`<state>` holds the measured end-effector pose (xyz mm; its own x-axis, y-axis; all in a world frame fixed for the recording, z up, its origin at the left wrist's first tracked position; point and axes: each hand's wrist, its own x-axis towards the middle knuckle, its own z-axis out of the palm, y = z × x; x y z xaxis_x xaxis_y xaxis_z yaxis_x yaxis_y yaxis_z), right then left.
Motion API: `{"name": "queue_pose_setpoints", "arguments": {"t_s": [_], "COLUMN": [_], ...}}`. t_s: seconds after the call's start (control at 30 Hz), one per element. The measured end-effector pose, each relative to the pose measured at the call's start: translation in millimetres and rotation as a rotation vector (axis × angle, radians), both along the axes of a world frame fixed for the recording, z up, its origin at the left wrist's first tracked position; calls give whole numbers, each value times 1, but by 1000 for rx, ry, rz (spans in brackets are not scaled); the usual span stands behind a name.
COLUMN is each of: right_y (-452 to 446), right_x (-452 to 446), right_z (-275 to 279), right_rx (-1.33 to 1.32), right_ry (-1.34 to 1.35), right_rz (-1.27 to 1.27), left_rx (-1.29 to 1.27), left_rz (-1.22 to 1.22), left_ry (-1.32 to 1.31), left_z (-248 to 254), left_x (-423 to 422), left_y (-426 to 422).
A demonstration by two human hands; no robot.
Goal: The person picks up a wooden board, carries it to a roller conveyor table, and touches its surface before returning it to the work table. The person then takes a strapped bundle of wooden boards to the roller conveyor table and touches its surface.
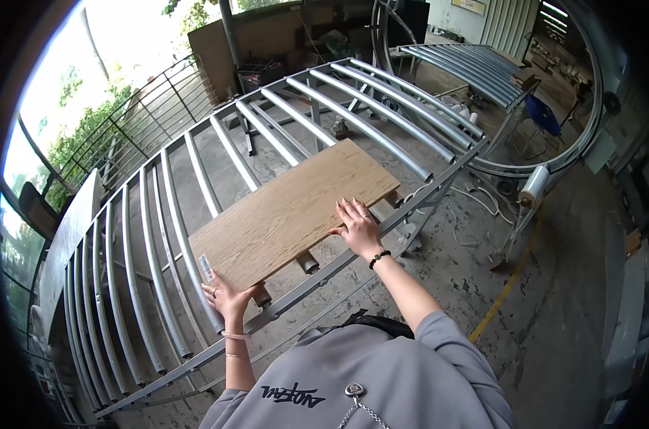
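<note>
Across the workshop floor: roller conveyor (235, 154), one, its rollers partly covered and not surely countable. Ring frame (599, 93), one, large, standing beyond the conveyor's right end. Roller rack (467, 71), one, seen through the ring. Wooden board (289, 214), one, lying flat across the conveyor's rollers, close to the near rail; two roller ends show past its near edge, between the hands. Risk, as judged: uneven pressure could skew the board if the rollers turn freely, and fingers at its edge could be pinched against them. Roll of pale wrap (534, 186), one, tilted. Hands, two: right hand (358, 230), fingers extended on the board's top, thumb apart at its near edge; left hand (228, 297) at the near left corner, whether clamped there cannot be told. Label (206, 267), one, white, at the left fingertips, stuck or held unclear.
</note>
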<state>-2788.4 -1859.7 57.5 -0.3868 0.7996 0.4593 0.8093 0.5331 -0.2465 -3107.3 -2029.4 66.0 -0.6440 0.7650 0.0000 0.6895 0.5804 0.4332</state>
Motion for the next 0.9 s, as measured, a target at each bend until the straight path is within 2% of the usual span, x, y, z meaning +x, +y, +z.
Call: {"name": "queue_pose_setpoints", "arguments": {"t_s": [0.2, 0.5, 0.67, 0.9], "right_y": [37, 94, 135, 189], "right_x": [49, 130, 183, 255], "right_z": [-4, 3, 8, 5], "right_rx": [22, -39, -34, -56], "right_ry": [34, 49, -26, 39], "right_rz": [-26, -27, -48, -75], "left_rx": [-104, -164, -121, -88], "left_rz": [32, 74, 38, -14], "left_ry": [-27, -28, -28, -28], "left_z": [22, 22, 18, 18], "left_x": [56, 138, 187, 257], "left_y": [40, 112, 148, 206]}}
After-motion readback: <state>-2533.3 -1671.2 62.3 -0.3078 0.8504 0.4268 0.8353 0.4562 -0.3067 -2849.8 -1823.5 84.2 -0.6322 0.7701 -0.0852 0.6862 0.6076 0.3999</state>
